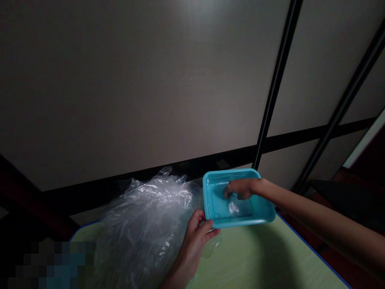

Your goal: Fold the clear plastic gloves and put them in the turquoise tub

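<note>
My left hand (198,233) grips the near left corner of a turquoise plastic basin (221,220), thumb at the rim and fingers beneath. The basin is tilted toward me above the table. My right hand (242,188) reaches into it from the right, fingers curled down and slightly blurred. At those fingers is a shiny piece of clear plastic (234,208); its exact shape is hard to make out. Left of the basin lies a big heap of clear plastic gloves (144,220), with finger-shaped ends sticking out. More clear finger shapes (212,245) show under my left hand.
The light green table (240,257) has a blue edge and carries the heap. Behind it stands a wall of pale sliding panels (165,80) with black frames. A dark object (337,200) is at the right, beyond the table. The lower left corner is pixelated.
</note>
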Demonstrator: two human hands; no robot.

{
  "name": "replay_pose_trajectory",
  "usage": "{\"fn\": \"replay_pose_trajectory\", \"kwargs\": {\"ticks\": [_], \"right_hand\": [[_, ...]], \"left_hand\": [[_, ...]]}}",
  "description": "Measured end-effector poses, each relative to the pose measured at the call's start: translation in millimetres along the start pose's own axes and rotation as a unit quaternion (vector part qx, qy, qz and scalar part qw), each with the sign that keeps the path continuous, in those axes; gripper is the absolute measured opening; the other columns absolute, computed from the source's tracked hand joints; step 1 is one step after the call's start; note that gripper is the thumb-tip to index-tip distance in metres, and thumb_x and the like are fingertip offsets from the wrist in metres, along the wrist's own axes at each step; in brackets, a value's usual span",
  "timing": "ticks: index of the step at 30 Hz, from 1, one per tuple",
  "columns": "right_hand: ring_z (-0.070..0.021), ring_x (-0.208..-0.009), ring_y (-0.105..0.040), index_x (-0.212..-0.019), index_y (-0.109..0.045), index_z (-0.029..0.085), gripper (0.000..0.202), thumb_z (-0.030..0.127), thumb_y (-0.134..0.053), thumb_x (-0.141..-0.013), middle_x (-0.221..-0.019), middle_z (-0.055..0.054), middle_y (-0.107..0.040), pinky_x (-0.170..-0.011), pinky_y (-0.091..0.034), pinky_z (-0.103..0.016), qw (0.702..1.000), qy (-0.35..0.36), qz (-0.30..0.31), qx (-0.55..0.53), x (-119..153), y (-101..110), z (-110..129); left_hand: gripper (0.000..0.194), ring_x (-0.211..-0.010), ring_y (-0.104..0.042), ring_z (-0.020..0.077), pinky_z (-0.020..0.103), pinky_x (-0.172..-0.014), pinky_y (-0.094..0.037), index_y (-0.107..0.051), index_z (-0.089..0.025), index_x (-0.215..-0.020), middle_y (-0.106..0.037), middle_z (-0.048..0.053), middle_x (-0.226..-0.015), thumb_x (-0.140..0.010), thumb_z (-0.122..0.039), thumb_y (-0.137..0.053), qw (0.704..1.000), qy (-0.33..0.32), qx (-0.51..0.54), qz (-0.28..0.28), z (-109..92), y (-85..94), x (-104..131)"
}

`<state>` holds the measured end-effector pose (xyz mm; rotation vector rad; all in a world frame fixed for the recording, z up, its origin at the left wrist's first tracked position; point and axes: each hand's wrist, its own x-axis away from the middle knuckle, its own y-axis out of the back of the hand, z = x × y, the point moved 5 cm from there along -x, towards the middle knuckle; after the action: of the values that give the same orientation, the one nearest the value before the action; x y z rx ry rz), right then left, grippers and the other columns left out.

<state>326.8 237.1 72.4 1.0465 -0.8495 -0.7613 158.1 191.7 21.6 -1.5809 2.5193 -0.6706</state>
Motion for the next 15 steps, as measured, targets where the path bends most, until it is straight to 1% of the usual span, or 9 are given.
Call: {"fn": "replay_pose_trajectory", "kwargs": {"ticks": [1, 2, 4, 5, 7, 10, 12, 15], "right_hand": [[-0.0169, -0.085, -0.058, -0.099, -0.057, 0.013, 0.019, 0.018, -0.057, -0.081, -0.098, -0.005, -0.059, -0.074, -0.047, -0.034, 1.000, 0.007, 0.019, 0.004, 3, 3, 1], [-0.0174, -0.086, -0.058, -0.097, -0.059, 0.013, 0.022, 0.009, -0.060, -0.075, -0.096, -0.005, -0.061, -0.075, -0.046, -0.033, 0.999, 0.011, 0.032, 0.008, 6, 6, 1], [-0.0181, -0.087, -0.058, -0.094, -0.062, 0.013, 0.035, -0.006, -0.056, -0.065, -0.092, -0.005, -0.063, -0.075, -0.044, -0.028, 0.999, 0.011, 0.040, 0.012, 11, 10, 2], [-0.0180, -0.085, -0.059, -0.094, -0.062, 0.014, 0.041, -0.009, -0.053, -0.062, -0.091, -0.005, -0.064, -0.073, -0.044, -0.026, 0.999, 0.007, 0.040, 0.013, 14, 10, 1], [-0.0177, -0.079, -0.060, -0.092, -0.064, 0.015, 0.044, -0.011, -0.048, -0.059, -0.086, -0.004, -0.065, -0.067, -0.044, -0.025, 0.999, -0.009, 0.038, 0.016, 19, 8, -2], [-0.0183, -0.071, -0.060, -0.085, -0.066, 0.015, 0.043, -0.011, -0.047, -0.057, -0.078, -0.004, -0.066, -0.059, -0.043, -0.024, 0.999, -0.034, 0.035, 0.022, 23, 1, -9], [-0.0185, -0.070, -0.060, -0.084, -0.066, 0.015, 0.042, -0.010, -0.047, -0.057, -0.077, -0.005, -0.066, -0.058, -0.043, -0.024, 0.999, -0.041, 0.026, 0.024, 26, -1, -12], [-0.0203, -0.076, -0.061, -0.091, -0.065, 0.014, 0.040, -0.007, -0.045, -0.063, -0.085, -0.008, -0.066, -0.063, -0.043, -0.026, 0.999, -0.032, 0.001, 0.023, 29, 4, -12]], "left_hand": [[0.018, -0.070, -0.058, 0.0159, 0.031, -0.071, -0.049, -0.047, -0.018, -0.065, -0.057, 0.000, -0.071, -0.062, -0.022, -0.064, 1.000, -0.001, 0.000, -0.002, 0, 0.1, 0], [0.017, -0.070, -0.058, 0.0158, 0.031, -0.071, -0.049, -0.047, -0.018, -0.065, -0.057, 0.000, -0.071, -0.063, -0.022, -0.064, 1.000, -0.001, -0.001, -0.002, 0, 0.1, 1], [0.017, -0.070, -0.058, 0.0156, 0.031, -0.071, -0.049, -0.048, -0.018, -0.066, -0.057, 0.000, -0.071, -0.063, -0.021, -0.064, 1.000, -0.002, 0.001, -0.003, 1, 0.0, 1], [0.017, -0.070, -0.057, 0.0155, 0.032, -0.071, -0.049, -0.048, -0.018, -0.066, -0.057, 0.000, -0.071, -0.064, -0.021, -0.064, 1.000, -0.002, 0.003, -0.003, 1, 0.0, 1], [0.017, -0.069, -0.057, 0.0152, 0.032, -0.072, -0.049, -0.048, -0.018, -0.066, -0.056, 0.000, -0.070, -0.063, -0.020, -0.064, 1.000, -0.001, 0.008, -0.003, 1, 0.3, 1], [0.018, -0.068, -0.056, 0.0145, 0.032, -0.071, -0.049, -0.048, -0.018, -0.065, -0.055, -0.001, -0.068, -0.062, -0.020, -0.066, 1.000, 0.000, 0.013, -0.004, 0, 0.9, 0], [0.019, -0.068, -0.056, 0.0144, 0.031, -0.070, -0.049, -0.048, -0.018, -0.065, -0.055, -0.001, -0.068, -0.062, -0.020, -0.067, 1.000, 0.001, 0.017, -0.003, 1, 0.7, -1], [0.023, -0.067, -0.058, 0.0146, 0.031, -0.069, -0.050, -0.048, -0.018, -0.064, -0.056, -0.001, -0.067, -0.059, -0.023, -0.069, 1.000, 0.007, 0.030, -0.004, 2, -0.6, -5]]}}
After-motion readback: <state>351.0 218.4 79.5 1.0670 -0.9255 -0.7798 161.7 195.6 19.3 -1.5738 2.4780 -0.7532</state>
